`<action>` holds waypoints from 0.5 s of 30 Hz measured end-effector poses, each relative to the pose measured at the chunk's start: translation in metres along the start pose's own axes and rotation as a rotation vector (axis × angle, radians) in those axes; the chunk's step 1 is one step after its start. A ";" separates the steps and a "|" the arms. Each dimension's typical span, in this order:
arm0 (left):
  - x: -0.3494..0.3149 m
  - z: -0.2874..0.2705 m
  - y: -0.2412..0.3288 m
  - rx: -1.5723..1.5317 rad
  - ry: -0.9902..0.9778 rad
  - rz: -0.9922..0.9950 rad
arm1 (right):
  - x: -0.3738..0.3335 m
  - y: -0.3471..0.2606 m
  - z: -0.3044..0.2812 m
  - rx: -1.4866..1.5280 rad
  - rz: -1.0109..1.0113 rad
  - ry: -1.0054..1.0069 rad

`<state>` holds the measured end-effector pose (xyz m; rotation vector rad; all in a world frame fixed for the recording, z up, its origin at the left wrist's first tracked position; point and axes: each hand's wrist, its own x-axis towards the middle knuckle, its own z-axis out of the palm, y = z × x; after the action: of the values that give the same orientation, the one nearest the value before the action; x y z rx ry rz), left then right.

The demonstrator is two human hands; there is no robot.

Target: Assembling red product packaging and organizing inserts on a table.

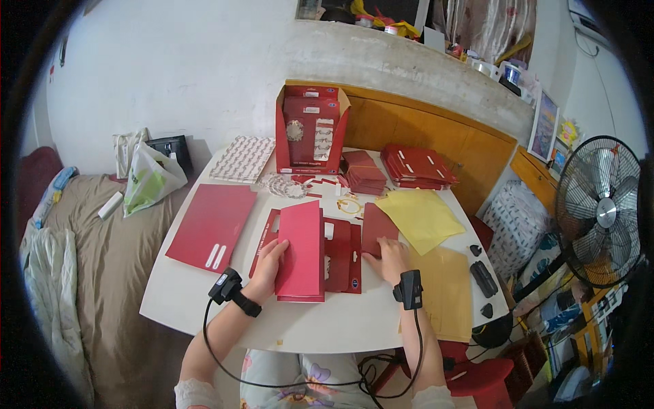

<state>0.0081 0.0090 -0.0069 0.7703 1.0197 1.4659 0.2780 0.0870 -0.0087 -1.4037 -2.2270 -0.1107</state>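
My left hand (271, 264) grips the left edge of a bright red folded card (300, 249), which stands tilted over a flat dark red printed package (340, 255) with a hanging slot. Some of that package is hidden behind the card. To the right, my right hand (392, 260) pinches the lower edge of a small dark red card (377, 225) between thumb and fingers. A larger red sheet (212, 225) with two white slots lies left of my left hand. Beyond the cards, rings of patterned strips (283, 185) and a thin yellow ring (349, 204) rest on the white table (327, 327).
An upright red display box (311, 160) stands at the back, beside a patterned sheet stack (243, 158). Dark red card stacks (417, 165) sit back right, with yellow sheets (422, 218) nearer. Small black objects (484, 278) lie at the right edge, near a fan (603, 211). Cables hang from both wrists.
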 end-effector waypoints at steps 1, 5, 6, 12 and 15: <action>-0.001 0.000 0.000 -0.004 -0.012 0.009 | 0.000 0.000 -0.001 0.027 -0.003 0.004; -0.005 0.005 0.004 -0.008 0.014 0.011 | 0.001 0.004 -0.002 0.095 0.003 0.031; -0.008 0.013 0.008 -0.009 0.007 0.007 | 0.000 0.010 -0.001 0.091 0.008 0.031; -0.010 0.014 0.012 -0.043 -0.013 -0.032 | 0.005 0.002 -0.009 0.039 0.174 -0.011; -0.009 0.011 0.010 -0.049 -0.010 -0.029 | 0.005 -0.004 -0.014 0.031 0.013 0.082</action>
<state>0.0150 0.0020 0.0077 0.7244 0.9804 1.4555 0.2783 0.0846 0.0059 -1.3724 -2.1436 -0.1267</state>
